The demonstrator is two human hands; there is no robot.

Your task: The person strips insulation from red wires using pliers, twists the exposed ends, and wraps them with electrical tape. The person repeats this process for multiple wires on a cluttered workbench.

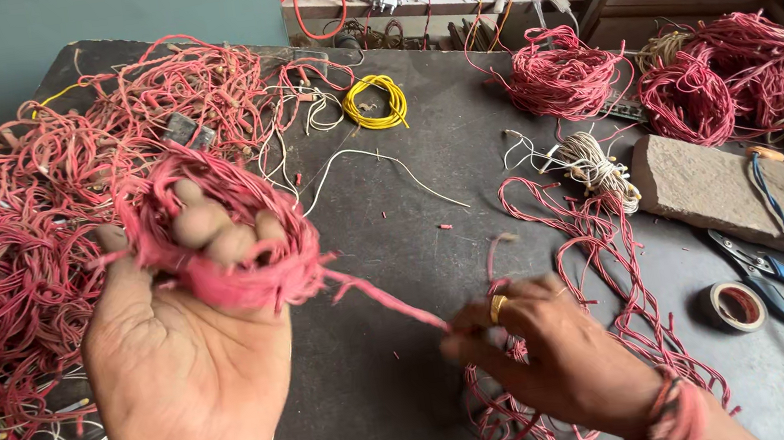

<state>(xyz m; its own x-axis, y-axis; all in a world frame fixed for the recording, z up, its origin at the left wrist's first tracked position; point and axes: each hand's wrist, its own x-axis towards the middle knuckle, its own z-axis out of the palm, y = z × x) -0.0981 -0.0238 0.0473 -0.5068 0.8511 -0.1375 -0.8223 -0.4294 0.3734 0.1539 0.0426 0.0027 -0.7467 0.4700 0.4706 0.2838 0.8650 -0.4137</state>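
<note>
Surface: a dark grey, scuffed workbench top point(416, 247), seen from above, with a pale teal wall behind it on the left and a brown cabinet at the top right.
Coil in hand: a small hank of thin red insulated wire point(218, 238), wound into a loose ring, sits over the fingers of the left hand.
Left hand: the left hand point(182, 348) is raised palm-up at lower left, fingers curled closed through the ring of wire, so it grips the hank.
Running strand: a taut red strand point(384, 300) (blurred) leads from the hank down and right to the other hand.
Right hand: the right hand point(556, 350), with a gold ring on one finger and red thread at the wrist, pinches the strand's end between thumb and fingertips; the other fingers are loosely bent.
Loose wire below: long loops of the same red wire point(608, 252) trail on the bench under and beyond the right hand.
Left heap: a big tangled pile of red and whitish wires point(20, 229) covers the bench's left side.
Far bundles: a small yellow wire coil point(374, 101) lies near the middle back; rounded red wire bundles point(697, 84) lie at the back right, with a cream-coloured hank point(594, 163) just below them.
Right edge: a flat brown stone slab point(737, 195), a roll of tape point(736, 306) and blue-handled pliers point(773, 276) lie near each other.
</note>
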